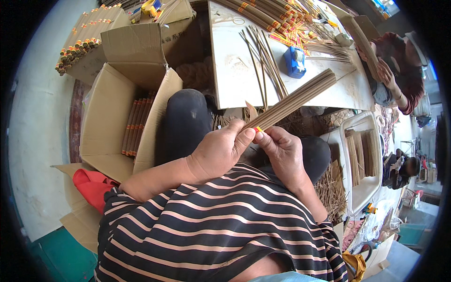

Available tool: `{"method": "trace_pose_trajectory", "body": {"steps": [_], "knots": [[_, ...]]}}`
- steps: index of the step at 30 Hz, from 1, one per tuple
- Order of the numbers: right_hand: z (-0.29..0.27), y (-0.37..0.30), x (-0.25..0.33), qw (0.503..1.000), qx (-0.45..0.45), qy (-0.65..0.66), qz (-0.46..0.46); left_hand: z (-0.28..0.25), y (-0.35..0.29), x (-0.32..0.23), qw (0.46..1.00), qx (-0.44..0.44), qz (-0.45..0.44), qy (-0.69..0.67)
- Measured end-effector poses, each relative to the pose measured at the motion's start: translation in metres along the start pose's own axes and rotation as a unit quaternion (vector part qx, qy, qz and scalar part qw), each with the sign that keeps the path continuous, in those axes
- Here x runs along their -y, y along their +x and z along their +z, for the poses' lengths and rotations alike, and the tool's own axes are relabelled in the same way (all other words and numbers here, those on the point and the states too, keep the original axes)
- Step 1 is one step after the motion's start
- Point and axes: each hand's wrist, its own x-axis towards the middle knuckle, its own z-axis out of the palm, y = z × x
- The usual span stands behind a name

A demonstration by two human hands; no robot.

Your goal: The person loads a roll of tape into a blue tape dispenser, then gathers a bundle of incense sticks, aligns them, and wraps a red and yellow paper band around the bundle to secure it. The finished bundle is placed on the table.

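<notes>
White wooden-edged tabletop point(232, 89) ahead, blue plastic tape dispenser point(295, 63) on it. Left hand point(218, 148) curled closed around the lower end of a brown thin-stick bundle point(298, 99), which slants over the table's near edge; right hand point(284, 152) pinches its red-and-yellow paper band point(258, 129).

Between my left grip point(216, 152) and right grip point(285, 154): stick bundle point(300, 99), brown; band point(257, 130), red-and-yellow. Beyond them: table point(230, 87), off-white; tape dispenser point(295, 68), blue. Left: carton point(102, 117), tan. Below: my shirt point(211, 218), black, pale-striped.
</notes>
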Motion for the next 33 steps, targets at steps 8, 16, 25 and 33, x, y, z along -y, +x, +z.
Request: {"method": "trace_pose_trajectory", "body": {"steps": [8,16,25,33], "knots": [[0.0,-0.003,-0.015,0.991,0.035,0.128,-0.027,-0.005,-0.001,-0.004,0.997,0.073,0.005,-0.016],[-0.009,0.0,-0.038,0.974,0.097,0.193,-0.061,-0.002,-0.001,0.003,0.987,0.142,0.004,-0.081],[-0.01,0.006,-0.041,0.944,0.154,0.283,-0.074,-0.003,0.004,0.009,0.956,0.24,-0.008,-0.165],[-0.007,0.013,-0.047,0.933,0.162,0.316,-0.056,-0.004,0.002,0.009,0.929,0.265,-0.056,-0.25]]}}
